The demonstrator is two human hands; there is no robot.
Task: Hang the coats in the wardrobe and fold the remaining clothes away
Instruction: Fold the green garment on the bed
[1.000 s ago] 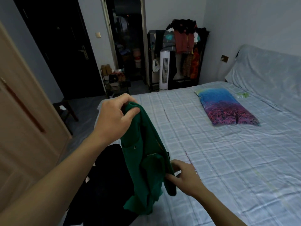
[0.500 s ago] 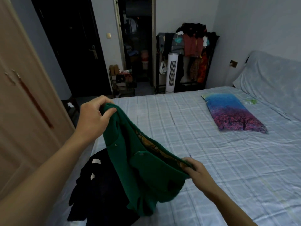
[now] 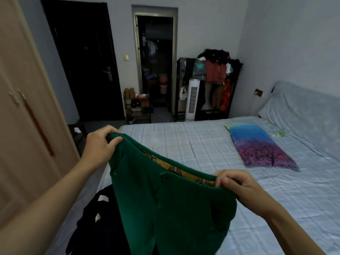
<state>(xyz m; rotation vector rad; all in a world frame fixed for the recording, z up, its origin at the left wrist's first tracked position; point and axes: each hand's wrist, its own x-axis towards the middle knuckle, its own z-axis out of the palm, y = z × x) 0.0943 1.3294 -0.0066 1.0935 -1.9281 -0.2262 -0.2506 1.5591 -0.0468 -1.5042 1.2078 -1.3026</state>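
both hands, left hand (image 3: 100,147) and right hand (image 3: 237,184), pinch the green coat (image 3: 165,208) top edge, apparently above the bed (image 3: 202,144).

The coat (image 3: 165,203) hangs between the left hand (image 3: 100,144) and the right hand (image 3: 237,183), over the near edge of the bed (image 3: 193,144). A heap of clothes (image 3: 95,227) lies beneath it, to the left. The pillow (image 3: 257,146) lies on the bed to the right. The wardrobe (image 3: 24,107) stands left; the clothes rack (image 3: 211,81) and the fan (image 3: 192,99) stand beyond the bed.
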